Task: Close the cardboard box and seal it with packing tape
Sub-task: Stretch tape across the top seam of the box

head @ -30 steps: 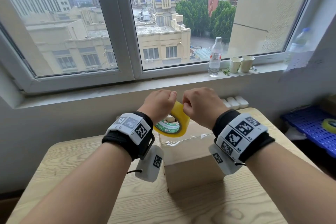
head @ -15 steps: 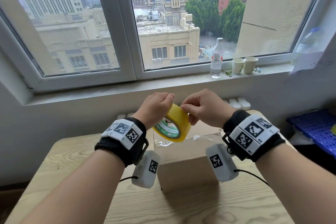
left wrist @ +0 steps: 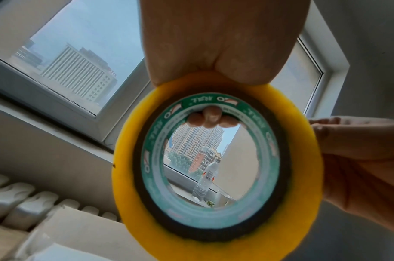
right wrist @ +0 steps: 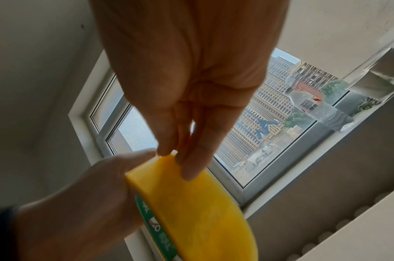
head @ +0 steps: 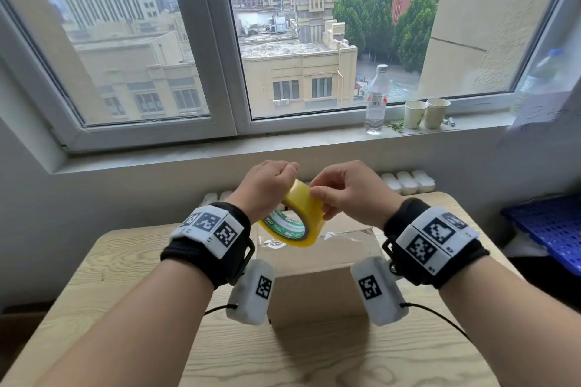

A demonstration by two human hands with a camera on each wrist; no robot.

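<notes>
We held the roll of packing tape point(head: 295, 217) in our left hand point(head: 265, 187), fingers curled through its green core point(left wrist: 210, 162) and over the top of the yellow band, so the roll hung below the fist, tilted. Our right hand point(head: 350, 192) met it from the other side, thumb and fingertips point(right wrist: 191, 167) pressed together against the outer yellow face near the top edge; whether they had caught a loose tape end we could not tell. The roll was raised above the cardboard box point(head: 314, 280), clear of it. The box stood on the wooden table point(head: 110, 264) between our wrists, with clear tape glinting on its top. Beyond, a water bottle point(head: 376, 100) and two paper cups point(head: 426, 113) stood on the windowsill point(head: 188, 151).
</notes>
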